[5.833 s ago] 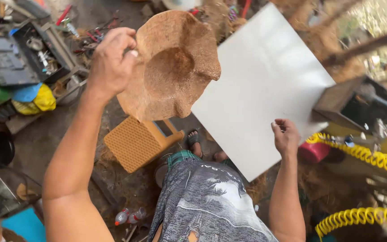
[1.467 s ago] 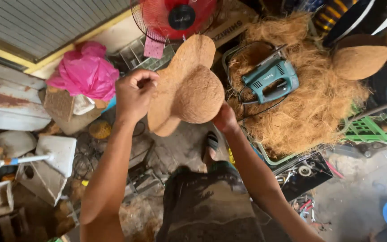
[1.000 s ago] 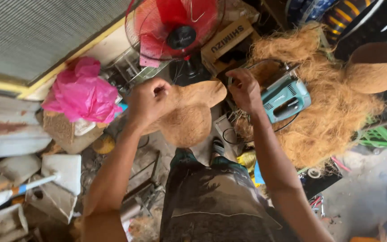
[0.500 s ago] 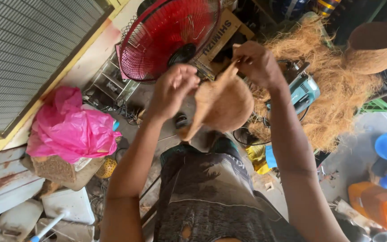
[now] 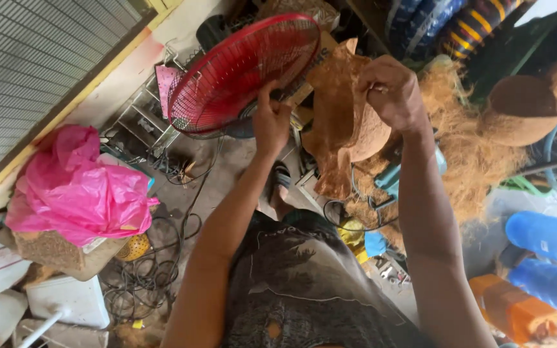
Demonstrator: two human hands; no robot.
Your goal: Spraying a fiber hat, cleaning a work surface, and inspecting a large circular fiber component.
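Coir, pressed into a brown bowl-shaped liner (image 5: 340,122), hangs at chest height in front of the person, turned nearly edge-on so its rounded belly faces right and a ragged flap droops toward the floor. The right hand (image 5: 391,90) is clenched around the liner's upper rim, fingers curled over the fibre. The left hand (image 5: 271,119) is raised just beside the liner's left edge, fingers close together and pointing up; whether they pinch the rim or only touch it cannot be told. Directly behind the left hand stands a red fan (image 5: 243,74), its round wire cage tilted, and a cardboard box (image 5: 311,64) with dark print peeks out between the fan and the liner. At left a crumpled pink plastic bag (image 5: 75,187) sits on top of a woven basket (image 5: 59,251), with white plastic canisters (image 5: 66,299) below it. Behind the liner lies a heap of loose coconut fibre (image 5: 469,142), a teal power tool (image 5: 391,177) half buried at its foot, and a second moulded coir pot (image 5: 520,119) resting on the pile at right. Blue plastic bottles (image 5: 549,235) and an orange container (image 5: 517,312) lie at lower right. The floor (image 5: 227,171) is grey concrete strewn with black cables (image 5: 143,277). A corrugated grey shutter (image 5: 27,71) with a yellow frame closes the space at upper left, and a wire rack (image 5: 146,119) stands against the wall beneath it.
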